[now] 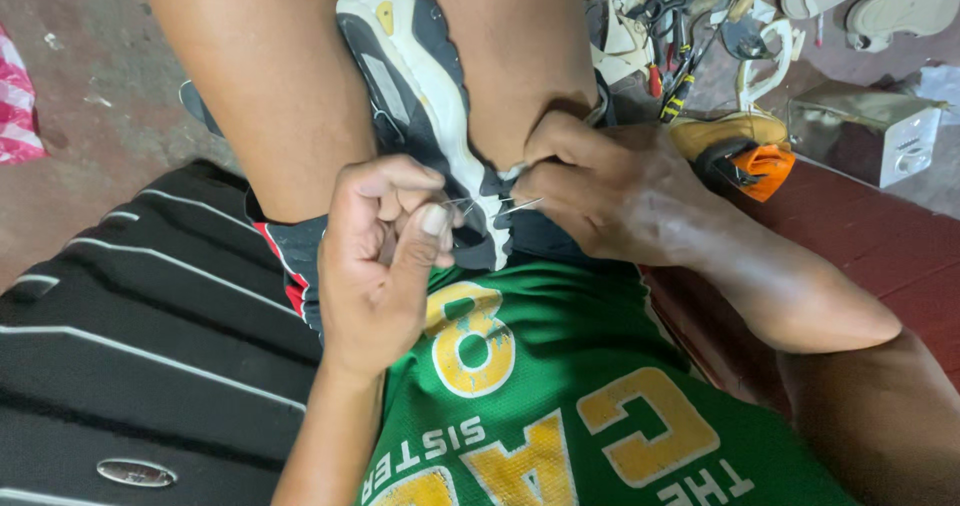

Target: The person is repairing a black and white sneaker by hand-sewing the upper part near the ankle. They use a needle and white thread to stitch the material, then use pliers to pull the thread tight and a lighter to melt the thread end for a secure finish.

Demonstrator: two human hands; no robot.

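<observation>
A black, grey and white sports shoe (420, 86) is clamped sole-up between my knees, toe pointing away. My left hand (385, 256) is closed just left of the shoe's heel end, thumb and fingers pinching a thin thread that runs to the sole edge. My right hand (600, 186) grips the shoe's heel from the right, fingers pressed on the upper. A thin metal needle (522, 206) pokes out beside the right fingers at the sole seam. I wear a green jersey (560, 386) with yellow lettering.
A black bag with white stripes (130, 336) lies at lower left. Loose sandals (880, 6), tools and shoe parts (680, 36) are scattered at upper right. A metal box (870, 131) sits on a red bench (880, 256), with an orange-and-black tool (750, 161) beside it. Pink striped cloth (15, 106) at far left.
</observation>
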